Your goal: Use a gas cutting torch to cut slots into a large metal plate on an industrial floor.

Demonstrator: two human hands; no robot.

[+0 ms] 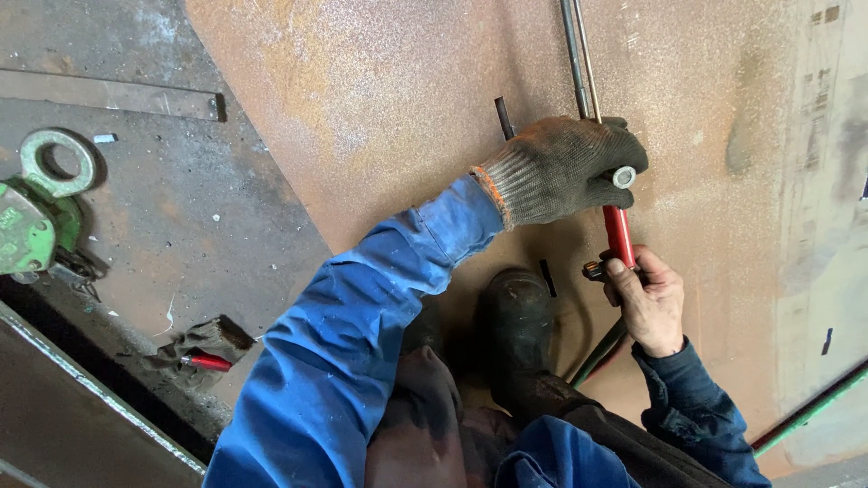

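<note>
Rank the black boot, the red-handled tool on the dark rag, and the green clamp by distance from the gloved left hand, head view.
From the left hand:
1. Black boot, just below it.
2. Red-handled tool, lower left on the dark rag.
3. Green clamp, far left edge.

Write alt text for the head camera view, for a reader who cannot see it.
Seen from above, a person in blue sleeves holds a red-handled cutting torch over a rusty steel plate: the gloved left hand grips its upper part, the bare right hand its lower end. A black boot stands on the plate; a green clamp lies far left.
</note>
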